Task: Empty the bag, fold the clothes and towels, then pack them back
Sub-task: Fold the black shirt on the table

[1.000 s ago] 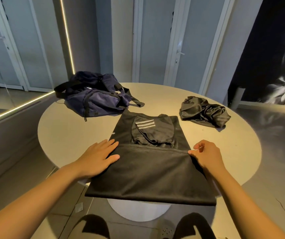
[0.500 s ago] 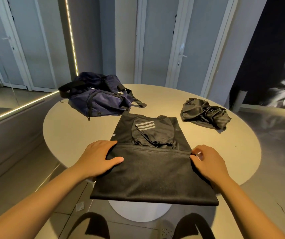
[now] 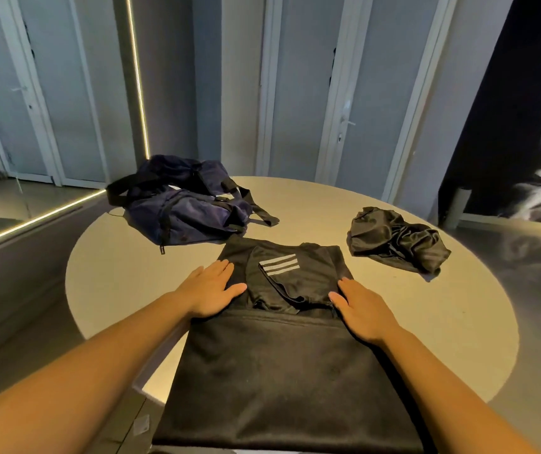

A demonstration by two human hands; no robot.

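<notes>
Black knit fabric, a shirt (image 3: 279, 371), lies flat on the round beige table (image 3: 125, 273), its near part hanging over the table's edge toward the person; a sleeve with three pale stripes (image 3: 279, 264) is folded in across the shirt's far half. The left hand (image 3: 211, 288) rests palm down on the shirt's left side, fingers straight and together, thumb pointing in toward the sleeve; the right hand (image 3: 360, 312) lies flat on the shirt's right side in the same way, fingers extended, its thumb at the sleeve's lower corner; neither hand pinches any cloth. Beyond the shirt's far left corner, touching or almost touching it, sits the navy bag (image 3: 184, 208), slumped, its black straps spread; beyond the shirt to the right, well apart from it, lies a crumpled shiny black garment (image 3: 396, 244).
</notes>
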